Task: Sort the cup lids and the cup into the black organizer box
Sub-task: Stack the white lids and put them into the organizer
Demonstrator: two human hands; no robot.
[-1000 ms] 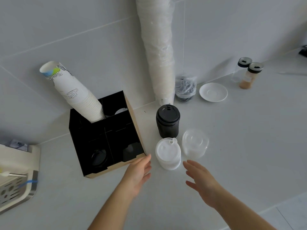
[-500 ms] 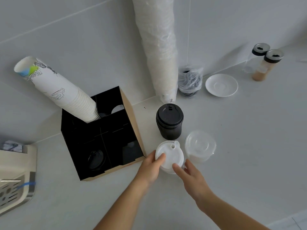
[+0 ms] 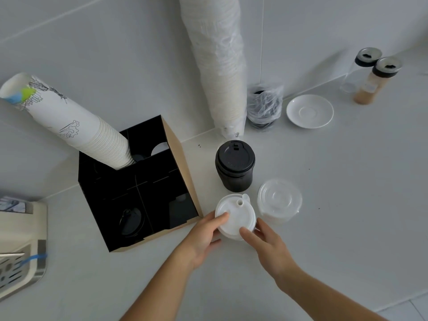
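A stack of white lids (image 3: 236, 214) with a spout stands on the counter just right of the black organizer box (image 3: 176, 158). My left hand (image 3: 203, 237) grips its left side and my right hand (image 3: 266, 242) grips its right side. Beside it on the right sits a stack of clear lids (image 3: 279, 200). Behind them stands a black stack topped with a black lid (image 3: 235, 165). The box has four compartments: a tilted stack of printed paper cups (image 3: 69, 126) leans out of the back left one, and a black lid (image 3: 130, 221) lies in the front left one.
A tall wrapped sleeve of white cups (image 3: 220, 66) leans on the wall behind. A bag of black items (image 3: 265, 107), a white saucer (image 3: 309, 111) and two shaker jars (image 3: 370, 77) stand at the back right. A beige machine tray (image 3: 20, 246) is at the left edge.
Both hands moved forward from open and apart and closed in on the white lid stack from either side. The view shifted slightly closer.
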